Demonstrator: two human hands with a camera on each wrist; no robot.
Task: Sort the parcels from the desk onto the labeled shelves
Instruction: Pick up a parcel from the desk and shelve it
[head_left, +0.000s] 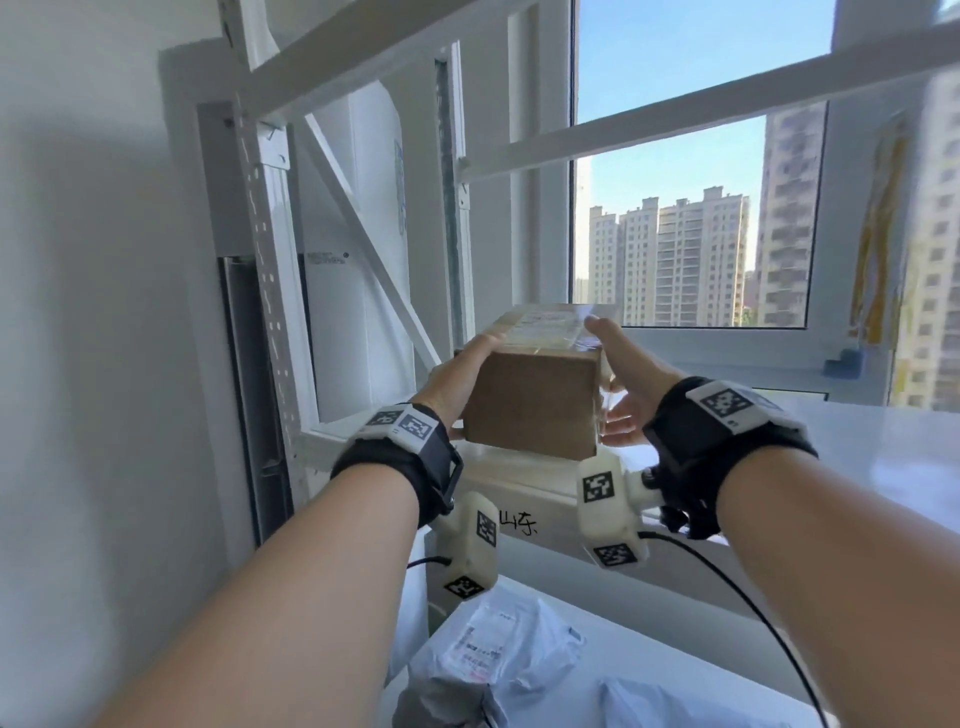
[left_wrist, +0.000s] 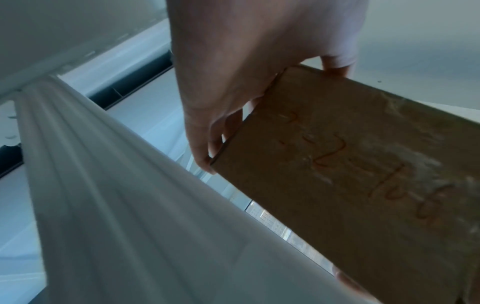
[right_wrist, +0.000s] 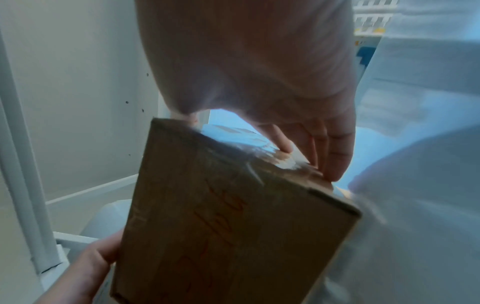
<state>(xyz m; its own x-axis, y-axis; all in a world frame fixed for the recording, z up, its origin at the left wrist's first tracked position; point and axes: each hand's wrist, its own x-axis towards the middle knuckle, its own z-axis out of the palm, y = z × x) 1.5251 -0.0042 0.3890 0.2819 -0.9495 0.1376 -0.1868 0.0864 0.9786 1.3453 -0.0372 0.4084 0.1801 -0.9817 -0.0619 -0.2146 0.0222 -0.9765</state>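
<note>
Looks like a small parcel-sorting room: white metal shelving (head_left: 332, 447), handwritten shelf label (head_left: 517, 522), mail bags (head_left: 493, 660), high-rise window (head_left: 691, 228).

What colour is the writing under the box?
Red, on the brown box; clearest in the left wrist view.

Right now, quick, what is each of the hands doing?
Left hand: holds the cardboard box by its left side.
Right hand: holds the same box by its right side.
</note>
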